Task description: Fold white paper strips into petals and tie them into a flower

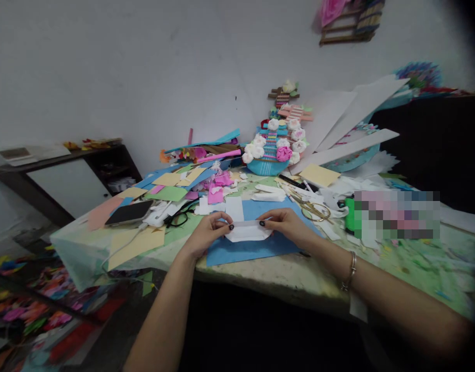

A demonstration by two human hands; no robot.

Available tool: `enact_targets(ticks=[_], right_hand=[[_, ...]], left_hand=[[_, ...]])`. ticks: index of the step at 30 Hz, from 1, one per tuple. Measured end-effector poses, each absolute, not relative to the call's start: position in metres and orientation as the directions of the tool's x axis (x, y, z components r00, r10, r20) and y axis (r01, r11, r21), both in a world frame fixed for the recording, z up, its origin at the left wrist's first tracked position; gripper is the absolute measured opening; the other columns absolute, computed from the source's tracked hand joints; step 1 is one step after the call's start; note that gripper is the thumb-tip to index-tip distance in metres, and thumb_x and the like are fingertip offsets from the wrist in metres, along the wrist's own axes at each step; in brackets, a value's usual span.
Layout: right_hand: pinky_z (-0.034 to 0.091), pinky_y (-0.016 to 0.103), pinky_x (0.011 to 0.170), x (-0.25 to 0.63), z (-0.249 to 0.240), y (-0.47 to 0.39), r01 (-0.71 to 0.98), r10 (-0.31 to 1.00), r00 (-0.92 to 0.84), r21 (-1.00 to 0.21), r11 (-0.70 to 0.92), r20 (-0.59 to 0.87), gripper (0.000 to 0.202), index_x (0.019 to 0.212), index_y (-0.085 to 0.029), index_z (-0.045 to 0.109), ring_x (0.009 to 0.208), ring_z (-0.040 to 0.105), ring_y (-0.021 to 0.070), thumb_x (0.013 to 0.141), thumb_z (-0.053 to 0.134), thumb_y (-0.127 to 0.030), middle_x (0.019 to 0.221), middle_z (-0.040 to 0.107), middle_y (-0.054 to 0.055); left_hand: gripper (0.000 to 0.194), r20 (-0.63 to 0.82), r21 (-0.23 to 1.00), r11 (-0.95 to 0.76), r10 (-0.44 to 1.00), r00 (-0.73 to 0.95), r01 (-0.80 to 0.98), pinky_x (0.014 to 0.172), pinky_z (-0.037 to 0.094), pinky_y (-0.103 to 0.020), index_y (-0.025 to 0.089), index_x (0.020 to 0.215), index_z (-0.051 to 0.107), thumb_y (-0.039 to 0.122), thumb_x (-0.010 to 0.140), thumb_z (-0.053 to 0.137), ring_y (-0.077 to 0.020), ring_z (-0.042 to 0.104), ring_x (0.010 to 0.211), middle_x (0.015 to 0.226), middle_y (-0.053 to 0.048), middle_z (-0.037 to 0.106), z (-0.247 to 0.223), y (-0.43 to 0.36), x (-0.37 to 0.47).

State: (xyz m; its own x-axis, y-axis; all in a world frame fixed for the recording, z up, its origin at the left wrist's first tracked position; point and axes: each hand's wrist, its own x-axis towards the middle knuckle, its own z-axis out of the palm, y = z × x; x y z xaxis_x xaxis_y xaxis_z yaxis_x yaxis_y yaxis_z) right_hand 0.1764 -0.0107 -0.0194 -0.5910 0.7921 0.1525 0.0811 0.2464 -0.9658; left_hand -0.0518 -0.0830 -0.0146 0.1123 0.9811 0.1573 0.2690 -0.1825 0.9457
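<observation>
While both hands are engaged near the table's front edge (pixel 284 283), the folded white paper (pixel 248 232) sits between them, above the blue sheet (pixel 256 253). The left hand (pixel 204 233) pinches one end; the right hand (pixel 289 223) pinches the other, thumbs toward the wearer. Whether the paper's underside touches the sheet cannot be determined.

Principal risk: uneven pull between the two pinches could tear the thin paper or skew its crease. Excess thumb pressure could crush the ends; a loose pinch could let the fold spring open.

Secondary risks: the white rectangle (pixel 234 209) lies just behind the work and could be caught or dragged by the fingers. The gold-handled scissors (pixel 304 204) lie beyond the right hand, among scraps, where a sideways sweep might snag them.
</observation>
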Motion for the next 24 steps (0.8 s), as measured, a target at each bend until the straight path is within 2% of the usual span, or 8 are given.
enact_targets(ticks=[3, 7, 11, 15, 19, 21, 24], right_hand=[[0.044, 0.023, 0.049, 0.178, -0.019, -0.011, 0.002, 0.799, -0.593, -0.993, 0.120, 0.096, 0.025, 0.086, -0.016, 0.072, 0.050, 0.054, 0.0100, 0.067, 0.070, -0.033, 0.063, 0.064, 0.000], [0.047, 0.022, 0.054, 0.179, -0.018, -0.012, -0.101, 0.774, -0.628, -0.995, 0.026, 0.084, 0.024, 0.089, -0.017, 0.072, 0.057, 0.056, 0.0098, 0.067, 0.068, -0.025, 0.071, 0.066, 0.001], [0.047, 0.022, 0.055, 0.180, -0.017, -0.013, -0.161, 0.760, -0.644, -0.987, -0.025, 0.086, 0.020, 0.085, -0.017, 0.073, 0.057, 0.059, 0.0096, 0.069, 0.061, -0.019, 0.080, 0.067, 0.003], [0.048, 0.027, 0.059, 0.181, -0.011, -0.017, -0.257, 0.721, -0.683, -0.963, -0.085, 0.119, 0.021, 0.083, -0.014, 0.072, 0.066, 0.064, 0.0158, 0.074, 0.057, -0.025, 0.082, 0.067, 0.006], [0.050, 0.029, 0.069, 0.182, -0.009, -0.019, -0.286, 0.700, -0.694, -0.957, -0.049, 0.172, 0.022, 0.088, -0.015, 0.072, 0.073, 0.065, 0.0164, 0.071, 0.065, -0.027, 0.090, 0.068, 0.007], [0.050, 0.027, 0.070, 0.182, -0.012, -0.018, -0.268, 0.704, -0.683, -0.963, 0.008, 0.196, 0.022, 0.090, -0.017, 0.072, 0.073, 0.064, 0.0142, 0.070, 0.068, -0.025, 0.088, 0.069, 0.005], [0.050, 0.024, 0.068, 0.182, -0.016, -0.015, -0.237, 0.726, -0.646, -0.966, 0.099, 0.233, 0.021, 0.091, -0.018, 0.072, 0.068, 0.063, 0.0108, 0.071, 0.069, -0.025, 0.083, 0.069, 0.003]], left_hand=[[0.027, 0.157, 0.969, -0.171, 0.984, 0.089, 0.180, 0.052, 0.035, -0.018, 0.014, 0.086, 0.059, 0.034, 0.070, 0.068, -0.0088, 0.050, 0.052, 0.057, 0.002, 0.057, -0.018, -0.086, -0.052], [0.024, 0.151, 0.984, -0.156, 0.987, 0.054, 0.089, 0.050, 0.038, -0.019, 0.014, 0.086, 0.066, 0.029, 0.068, 0.070, -0.0097, 0.053, 0.052, 0.057, 0.000, 0.061, -0.019, -0.087, -0.052], [0.018, 0.171, 0.985, -0.171, 0.985, -0.031, -0.010, 0.055, 0.042, -0.019, 0.014, 0.083, 0.072, 0.020, 0.066, 0.067, -0.0089, 0.055, 0.058, 0.072, -0.002, 0.067, -0.021, -0.087, -0.052], [0.018, 0.189, 0.974, -0.196, 0.979, -0.070, -0.116, 0.058, 0.046, -0.022, 0.011, 0.081, 0.072, 0.017, 0.067, 0.061, -0.0116, 0.058, 0.060, 0.071, -0.005, 0.068, -0.020, -0.088, -0.050], [0.026, 0.229, 0.951, -0.238, 0.971, -0.070, -0.196, 0.066, 0.050, -0.030, 0.010, 0.085, 0.070, 0.030, 0.072, 0.059, -0.0171, 0.063, 0.069, 0.084, -0.011, 0.069, -0.018, -0.091, -0.050], [0.029, 0.243, 0.945, -0.255, 0.967, -0.083, -0.205, 0.064, 0.050, -0.028, 0.010, 0.087, 0.070, 0.035, 0.074, 0.062, -0.0152, 0.061, 0.067, 0.087, -0.011, 0.069, -0.018, -0.092, -0.050], [0.024, 0.253, 0.945, -0.271, 0.961, -0.113, -0.183, 0.059, 0.048, -0.022, 0.012, 0.086, 0.071, 0.028, 0.067, 0.072, -0.0112, 0.058, 0.062, 0.083, -0.008, 0.069, -0.019, -0.091, -0.050]])
